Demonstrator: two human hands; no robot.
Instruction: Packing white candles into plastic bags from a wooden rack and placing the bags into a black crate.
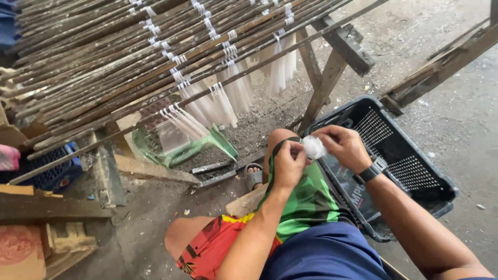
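The left hand and the right hand meet above the person's knee, and both hold a small white bundle between the fingertips. The bundle looks roundish and crumpled, so I cannot tell its long axis or which way it points. Just beside the right hand stands a dark plastic crate on the floor. In front, thin white candles hang downward from a rack of long wooden sticks, which run across from left to right.
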